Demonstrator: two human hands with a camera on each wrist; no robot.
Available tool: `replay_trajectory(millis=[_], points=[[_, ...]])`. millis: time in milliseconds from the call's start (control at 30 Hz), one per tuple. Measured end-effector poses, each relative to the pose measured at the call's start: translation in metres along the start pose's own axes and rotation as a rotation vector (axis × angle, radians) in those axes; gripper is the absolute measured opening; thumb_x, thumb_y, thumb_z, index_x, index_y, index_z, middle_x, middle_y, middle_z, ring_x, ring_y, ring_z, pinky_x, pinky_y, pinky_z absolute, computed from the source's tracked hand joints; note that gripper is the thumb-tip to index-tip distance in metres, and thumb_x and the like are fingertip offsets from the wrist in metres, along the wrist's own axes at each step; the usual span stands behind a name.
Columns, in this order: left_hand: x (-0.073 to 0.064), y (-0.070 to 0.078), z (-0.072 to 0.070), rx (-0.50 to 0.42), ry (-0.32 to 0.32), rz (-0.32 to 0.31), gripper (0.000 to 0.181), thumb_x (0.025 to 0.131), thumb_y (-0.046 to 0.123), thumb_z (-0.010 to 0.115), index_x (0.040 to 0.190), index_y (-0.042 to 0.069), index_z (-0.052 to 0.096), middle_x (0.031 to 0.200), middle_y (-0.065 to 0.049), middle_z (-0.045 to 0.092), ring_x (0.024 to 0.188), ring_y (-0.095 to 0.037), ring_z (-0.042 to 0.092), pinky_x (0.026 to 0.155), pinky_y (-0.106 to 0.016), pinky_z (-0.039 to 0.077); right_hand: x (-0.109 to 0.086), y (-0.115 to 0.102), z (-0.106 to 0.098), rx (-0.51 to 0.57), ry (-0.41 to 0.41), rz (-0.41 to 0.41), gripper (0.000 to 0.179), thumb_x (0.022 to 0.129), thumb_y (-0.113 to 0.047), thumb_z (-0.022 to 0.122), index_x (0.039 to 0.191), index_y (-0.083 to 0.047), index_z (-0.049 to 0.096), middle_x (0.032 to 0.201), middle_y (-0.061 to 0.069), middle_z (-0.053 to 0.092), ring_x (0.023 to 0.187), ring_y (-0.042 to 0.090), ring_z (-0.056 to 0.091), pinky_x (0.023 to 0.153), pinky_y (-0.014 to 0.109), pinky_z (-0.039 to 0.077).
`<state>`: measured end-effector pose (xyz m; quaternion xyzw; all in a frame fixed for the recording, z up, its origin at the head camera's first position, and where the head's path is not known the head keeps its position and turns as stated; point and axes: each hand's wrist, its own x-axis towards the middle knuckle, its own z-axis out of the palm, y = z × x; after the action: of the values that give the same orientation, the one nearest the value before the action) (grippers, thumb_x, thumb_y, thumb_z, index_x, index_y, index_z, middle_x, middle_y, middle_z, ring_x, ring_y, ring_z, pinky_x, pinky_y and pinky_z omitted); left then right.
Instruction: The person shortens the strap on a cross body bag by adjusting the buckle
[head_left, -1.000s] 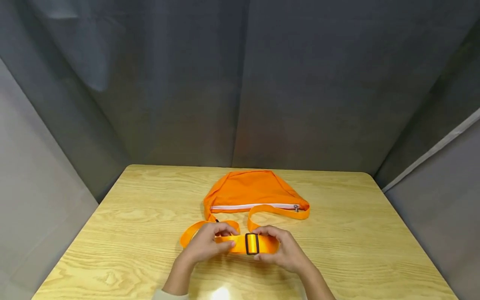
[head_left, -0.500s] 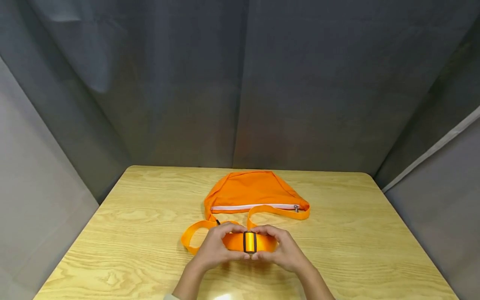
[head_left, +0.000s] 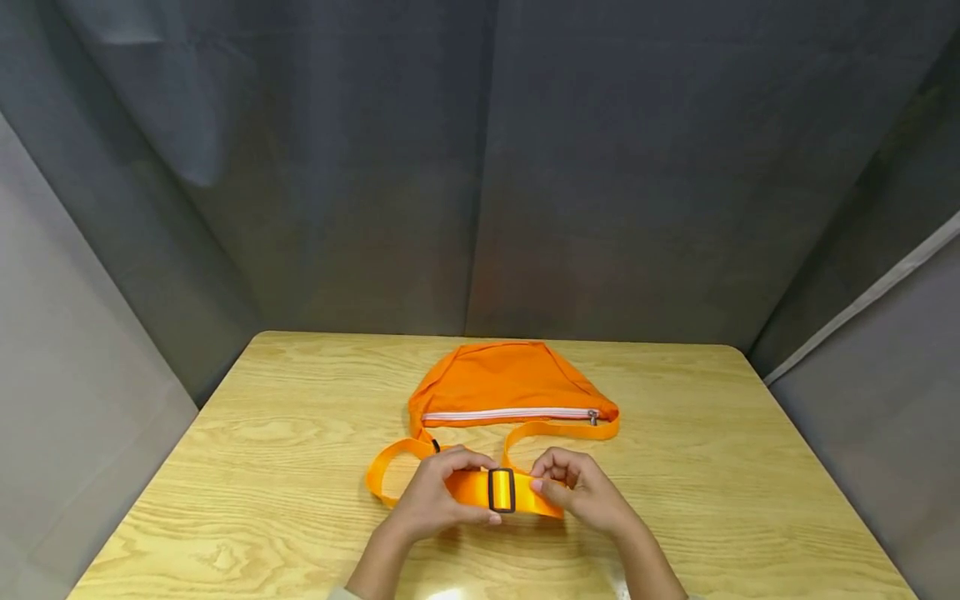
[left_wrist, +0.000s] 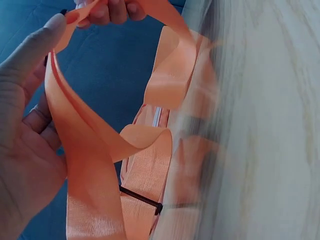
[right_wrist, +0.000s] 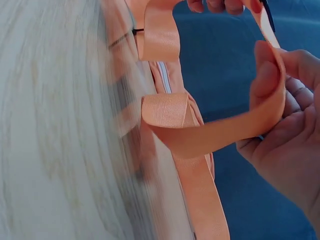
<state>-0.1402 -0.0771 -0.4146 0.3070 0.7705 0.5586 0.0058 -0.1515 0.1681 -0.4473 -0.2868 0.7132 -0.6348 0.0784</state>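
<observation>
An orange strap point(head_left: 468, 487) with a black slide buckle point(head_left: 502, 490) is held above the table in the head view. My left hand point(head_left: 438, 496) holds the buckle's left side, thumb at its lower edge and fingers at its upper edge. Right of the buckle, my right hand point(head_left: 581, 487) pinches the strap between thumb and fingers. In the right wrist view the strap curves through that right hand point(right_wrist: 292, 110). Behind both hands lies the orange waist bag point(head_left: 513, 375), its white zipper point(head_left: 510, 413) facing me and its strap ends looping forward.
The wooden table point(head_left: 735, 467) extends to both sides of the hands. Grey curtains point(head_left: 637, 167) stand behind it and at the sides. A strap loop point(head_left: 386, 467) rests left of the left hand, with a second black slider point(left_wrist: 141, 199) on the strap.
The left hand first slid right along the strap to the buckle. My right hand then left the buckle's edge and now pinches the strap farther right, which tilts down at that end.
</observation>
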Motion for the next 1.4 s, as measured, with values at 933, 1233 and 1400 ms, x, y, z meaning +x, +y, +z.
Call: replay_trajectory(millis=[933, 1233, 1400], points=[[0.0, -0.005, 0.001, -0.076, 0.033, 0.026, 0.045, 0.061, 0.004, 0.086, 0.102, 0.004, 0.068, 0.095, -0.006, 0.065, 0.086, -0.023, 0.06, 0.075, -0.033, 0.05, 0.0, 0.006, -0.002, 0.062, 0.019, -0.008, 0.003, 0.088, 0.006, 0.057, 0.09, 0.006, 0.058, 0.069, 0.005, 0.053, 0.057, 0.004, 0.044, 0.047, 0.02, 0.038], [0.001, -0.006, -0.002, -0.04, 0.036, 0.038, 0.046, 0.061, 0.005, 0.086, 0.103, 0.003, 0.069, 0.098, -0.006, 0.067, 0.088, -0.021, 0.06, 0.079, -0.031, 0.048, 0.0, 0.009, -0.002, 0.092, 0.007, -0.017, 0.003, 0.089, 0.006, 0.055, 0.091, 0.006, 0.057, 0.069, 0.004, 0.052, 0.058, 0.006, 0.045, 0.044, 0.03, 0.038], [0.001, -0.006, -0.003, -0.051, 0.026, 0.044, 0.045, 0.062, 0.005, 0.085, 0.104, 0.003, 0.068, 0.1, -0.006, 0.067, 0.093, -0.021, 0.061, 0.083, -0.031, 0.047, 0.002, 0.008, -0.003, 0.105, 0.006, -0.005, 0.003, 0.089, 0.007, 0.054, 0.092, 0.006, 0.055, 0.068, 0.002, 0.049, 0.057, 0.007, 0.043, 0.046, 0.026, 0.037]])
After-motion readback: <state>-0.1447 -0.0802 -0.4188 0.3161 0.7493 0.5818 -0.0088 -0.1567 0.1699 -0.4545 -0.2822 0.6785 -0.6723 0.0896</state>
